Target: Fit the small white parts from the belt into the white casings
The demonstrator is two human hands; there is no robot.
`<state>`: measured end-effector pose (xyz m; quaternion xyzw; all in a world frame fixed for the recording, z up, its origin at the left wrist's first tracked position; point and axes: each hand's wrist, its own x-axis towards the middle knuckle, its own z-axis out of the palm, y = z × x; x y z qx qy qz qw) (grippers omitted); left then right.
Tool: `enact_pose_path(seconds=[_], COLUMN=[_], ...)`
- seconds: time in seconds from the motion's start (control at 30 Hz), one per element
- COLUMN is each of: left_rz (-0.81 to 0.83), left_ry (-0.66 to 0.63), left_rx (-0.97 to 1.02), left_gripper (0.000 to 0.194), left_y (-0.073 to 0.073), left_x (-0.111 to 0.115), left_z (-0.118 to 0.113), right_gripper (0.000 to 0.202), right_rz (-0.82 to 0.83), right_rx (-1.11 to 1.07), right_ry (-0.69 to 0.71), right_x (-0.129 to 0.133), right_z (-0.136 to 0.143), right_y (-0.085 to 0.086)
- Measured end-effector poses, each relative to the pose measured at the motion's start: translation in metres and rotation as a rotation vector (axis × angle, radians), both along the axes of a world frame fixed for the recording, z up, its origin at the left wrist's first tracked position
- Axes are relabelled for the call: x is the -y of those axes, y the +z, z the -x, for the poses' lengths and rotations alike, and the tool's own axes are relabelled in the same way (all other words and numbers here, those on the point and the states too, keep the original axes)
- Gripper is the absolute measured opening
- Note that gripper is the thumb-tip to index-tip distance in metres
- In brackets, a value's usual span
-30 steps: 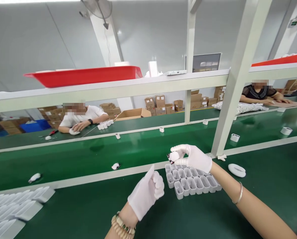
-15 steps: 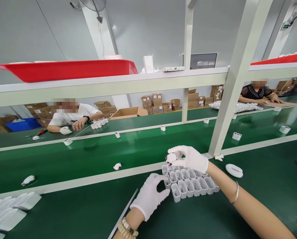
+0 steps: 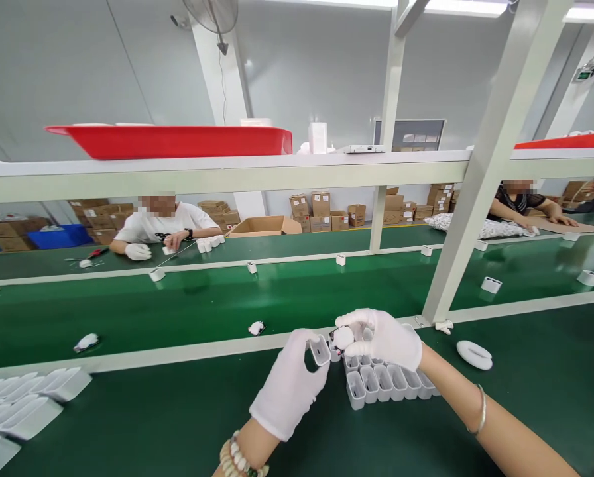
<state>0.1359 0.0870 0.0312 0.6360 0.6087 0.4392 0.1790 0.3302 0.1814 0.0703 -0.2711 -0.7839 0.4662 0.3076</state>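
Note:
My left hand, in a white glove, is closed around one small white plastic cup whose open top faces up and toward me. Close on its right, my gloved right hand pinches a small round white piece with dark edges; its exact kind I cannot make out. Under and beside the right hand stand rows of the same white cups, upright and packed together, some with a dark slot visible at the bottom. The right hand hides part of the back rows.
A green conveyor belt runs beyond the pale rail, carrying white pieces and cups. More white housings stand at left. A white oval ring lies at right. A slanted post and a shelf with a red tray rise ahead. Two people sit opposite.
My left hand has taken hold of a cup and lifted it from the rows. My right hand still holds the white piece, now close to that cup. The camera view has shifted.

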Motion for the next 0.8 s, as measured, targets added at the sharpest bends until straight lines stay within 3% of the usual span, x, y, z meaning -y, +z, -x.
enact_pose_path(seconds=[0.1, 0.2, 0.4, 0.6, 0.8], left_rz=[-0.097, -0.154, -0.212, -0.226, -0.211], left_ry=[0.005, 0.007, -0.015, -0.024, -0.019], left_rx=[-0.052, -0.169, -0.302, -0.315, -0.351], left_gripper=[0.034, 0.049, 0.053, 0.052, 0.048], left_y=[0.013, 0.014, 0.014, 0.019, 0.016], left_x=[0.01, 0.015, 0.019, 0.021, 0.024], left_z=[0.004, 0.007, 0.009, 0.009, 0.009], right_gripper=[0.044, 0.038, 0.038, 0.035, 0.039], right_rz=[-0.024, -0.127, -0.322, -0.406, -0.466], right_rx=[0.035, 0.122, 0.171, 0.295, 0.351], right_ry=[0.001, -0.07, -0.122, -0.119, -0.13], right_x=[0.014, 0.025, 0.032, 0.036, 0.04], right_z=[0.001, 0.001, 0.001, 0.005, 0.004], right_y=[0.008, 0.014, 0.013, 0.016, 0.014])
